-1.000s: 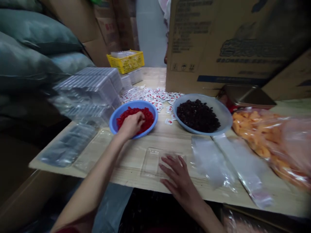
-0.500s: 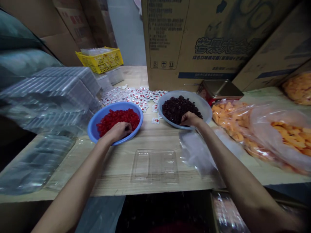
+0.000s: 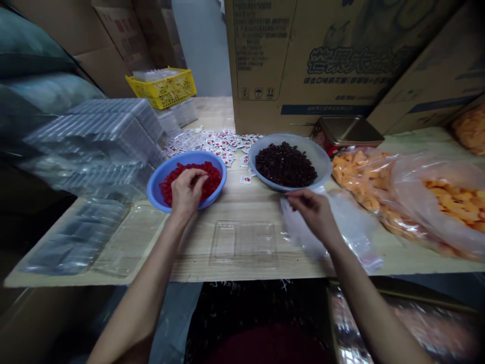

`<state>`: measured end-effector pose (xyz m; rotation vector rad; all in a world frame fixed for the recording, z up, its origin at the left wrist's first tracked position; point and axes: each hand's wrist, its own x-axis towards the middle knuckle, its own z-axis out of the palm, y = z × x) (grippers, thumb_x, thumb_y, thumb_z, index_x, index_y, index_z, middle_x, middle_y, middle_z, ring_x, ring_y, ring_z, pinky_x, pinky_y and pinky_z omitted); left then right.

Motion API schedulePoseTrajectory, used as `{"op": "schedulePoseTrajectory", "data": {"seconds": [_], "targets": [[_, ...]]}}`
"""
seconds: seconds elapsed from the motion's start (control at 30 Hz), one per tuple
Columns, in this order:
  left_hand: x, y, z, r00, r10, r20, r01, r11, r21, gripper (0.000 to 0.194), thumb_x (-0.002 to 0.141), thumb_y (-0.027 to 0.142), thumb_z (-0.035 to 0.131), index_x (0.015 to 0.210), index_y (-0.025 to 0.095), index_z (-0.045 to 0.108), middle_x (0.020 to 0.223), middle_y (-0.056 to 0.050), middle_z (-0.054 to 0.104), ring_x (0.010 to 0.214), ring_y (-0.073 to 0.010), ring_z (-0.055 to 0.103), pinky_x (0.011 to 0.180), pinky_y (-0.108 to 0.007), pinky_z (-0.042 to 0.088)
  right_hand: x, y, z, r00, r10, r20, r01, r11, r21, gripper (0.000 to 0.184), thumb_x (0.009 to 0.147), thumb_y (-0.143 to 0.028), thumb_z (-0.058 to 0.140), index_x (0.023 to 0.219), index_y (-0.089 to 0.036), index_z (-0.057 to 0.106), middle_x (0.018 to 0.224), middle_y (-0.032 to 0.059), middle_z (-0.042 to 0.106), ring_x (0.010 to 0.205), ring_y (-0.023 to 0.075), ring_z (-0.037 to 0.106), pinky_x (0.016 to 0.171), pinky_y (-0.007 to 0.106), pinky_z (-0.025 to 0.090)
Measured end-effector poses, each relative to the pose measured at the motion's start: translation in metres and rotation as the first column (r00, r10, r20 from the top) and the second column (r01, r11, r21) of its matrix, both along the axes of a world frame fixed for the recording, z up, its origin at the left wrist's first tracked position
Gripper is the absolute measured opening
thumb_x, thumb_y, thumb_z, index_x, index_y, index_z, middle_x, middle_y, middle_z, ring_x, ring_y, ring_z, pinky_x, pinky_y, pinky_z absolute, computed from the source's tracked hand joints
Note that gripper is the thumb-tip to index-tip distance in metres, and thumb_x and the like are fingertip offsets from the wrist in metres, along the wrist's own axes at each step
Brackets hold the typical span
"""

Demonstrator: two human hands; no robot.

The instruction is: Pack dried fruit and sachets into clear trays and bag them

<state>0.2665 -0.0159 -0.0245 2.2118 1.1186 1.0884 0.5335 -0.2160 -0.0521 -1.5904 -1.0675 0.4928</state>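
Wooden table spreads before us, with a big carton standing beyond the clear tray. We have our left hand over the red pieces in the blue bowl, beyond the tray and to its left; its thumb and forefinger tips are close together. Our right hand, beyond the tray to its right, is near the pale bowl of dark pieces, fingertips drawn together above the bags. We cannot tell whether either hand pinches anything. Small packets lie beyond the tray
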Motion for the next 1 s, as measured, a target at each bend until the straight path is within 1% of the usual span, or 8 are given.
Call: {"op": "schedulePoseTrajectory", "data": {"seconds": [0.17,0.37,0.47,0.57,0.67,0.73,0.83,1.0], "targets": [[0.036,-0.095,-0.023,0.902,-0.426,-0.069,0.399,0.883,-0.248,0.014,0.092,0.028,0.056,0.092,0.021,0.068,0.088,-0.003,0.070,0.079,-0.0169,0.063,0.072,-0.028,0.049,-0.053,-0.028,-0.047,0.998,0.064,-0.006,-0.064,0.986,-0.156,0.016,0.081,-0.027,0.063,0.090,-0.016,0.071,0.080,0.0047,0.071,0.070,0.0167,0.063,0.066,0.028,0.049],[0.055,-0.135,-0.064,0.854,-0.443,-0.272,0.422,0.896,-0.136,0.018,0.095,0.024,0.054,0.087,0.021,0.070,0.090,-0.006,0.065,0.091,-0.0201,0.058,0.080,-0.033,0.048,-0.064,-0.027,-0.058,0.994,0.086,0.073,-0.072,0.982,-0.175,0.012,0.086,-0.024,0.061,0.092,-0.019,0.071,0.082,0.0030,0.073,0.069,0.0163,0.063,0.067,0.027,0.048],[0.037,-0.117,-0.046,0.907,-0.367,-0.207,0.376,0.927,0.005,0.018,0.095,0.025,0.054,0.092,0.021,0.071,0.093,-0.007,0.065,0.094,-0.0206,0.057,0.084,-0.034,0.048,-0.058,-0.035,-0.041,0.991,0.093,0.095,-0.080,0.988,-0.130,0.014,0.090,-0.025,0.059,0.095,-0.020,0.071,0.092,0.0047,0.073,0.079,0.0177,0.065,0.070,0.028,0.048],[0.006,-0.066,-0.019,0.982,-0.134,-0.130,0.149,0.981,0.121,0.016,0.094,0.028,0.056,0.099,0.021,0.069,0.103,-0.008,0.066,0.100,-0.0216,0.060,0.091,-0.037,0.048,-0.044,-0.046,-0.022,0.991,0.059,0.124,-0.048,0.995,-0.090,0.016,0.094,-0.027,0.056,0.097,-0.021,0.070,0.097,0.0055,0.070,0.080,0.0167,0.062,0.069,0.027,0.046],[-0.023,0.004,-0.009,0.921,0.060,-0.385,-0.051,0.998,0.033,0.025,0.089,0.034,0.060,0.108,0.019,0.068,0.109,-0.010,0.068,0.100,-0.0244,0.063,0.092,-0.037,0.048,-0.033,-0.052,-0.008,0.988,0.018,0.154,-0.002,0.995,-0.101,0.015,0.094,-0.028,0.057,0.097,-0.021,0.070,0.091,0.0036,0.067,0.070,0.0141,0.055,0.064,0.027,0.042],[-0.032,0.043,-0.014,0.773,-0.078,-0.630,-0.058,0.980,-0.192,0.031,0.080,0.035,0.066,0.106,0.018,0.069,0.107,-0.010,0.071,0.097,-0.0256,0.066,0.086,-0.033,0.050,-0.031,-0.052,-0.004,0.987,0.004,0.163,0.012,0.995,-0.097,0.015,0.094,-0.030,0.058,0.096,-0.021,0.070,0.088,0.0025,0.066,0.068,0.0138,0.053,0.064,0.027,0.042],[-0.028,0.074,-0.023,0.597,-0.321,-0.735,-0.011,0.913,-0.408,0.029,0.070,0.031,0.068,0.096,0.018,0.072,0.097,-0.009,0.075,0.089,-0.0249,0.068,0.078,-0.028,0.050,-0.035,-0.050,-0.005,0.987,0.004,0.159,0.009,0.997,-0.079,0.017,0.094,-0.031,0.058,0.096,-0.021,0.071,0.086,0.0022,0.065,0.070,0.0142,0.053,0.066,0.028,0.043],[-0.016,0.071,-0.026,0.611,-0.367,-0.702,0.052,0.903,-0.426,0.018,0.070,0.025,0.059,0.080,0.020,0.072,0.084,-0.005,0.075,0.079,-0.0212,0.069,0.071,-0.025,0.049,-0.029,-0.042,-0.001,0.978,0.016,0.209,-0.003,0.998,-0.064,0.019,0.093,-0.033,0.057,0.094,-0.020,0.072,0.084,0.0029,0.068,0.072,0.0156,0.057,0.068,0.029,0.045]]}}
